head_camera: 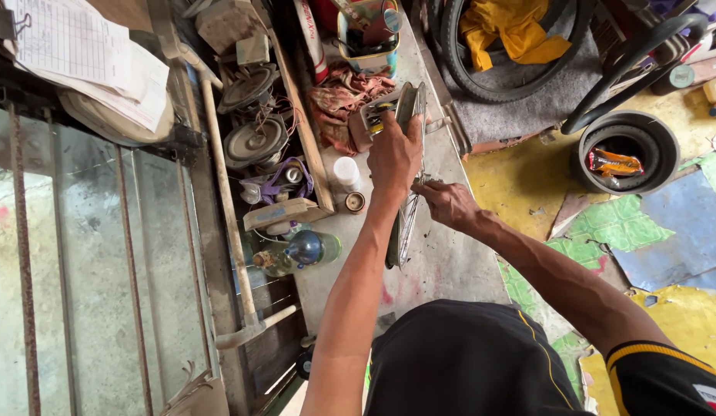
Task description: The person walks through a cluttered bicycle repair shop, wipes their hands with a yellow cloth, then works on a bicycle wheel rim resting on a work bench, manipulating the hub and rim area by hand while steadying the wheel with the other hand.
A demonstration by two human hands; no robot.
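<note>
Clipped white printed paper forms [81,54] at top left, orange snack wrapper [613,162] inside a small black tyre [629,150] at right, white labelled tube [309,35] standing top centre, plastic bottle [300,253] lying by shelf.

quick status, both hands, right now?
Left hand: closed over the top rim of the bicycle wheel, holding it upright.
Right hand: fingers pinched at the wheel's spokes near the middle; what it grips cannot be told.

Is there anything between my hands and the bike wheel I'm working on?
Nothing visible. The left hand already grips the top of the spoked wheel's rim, and the right hand is at its spokes near the middle. The white cup stands off to the left, apart.
</note>
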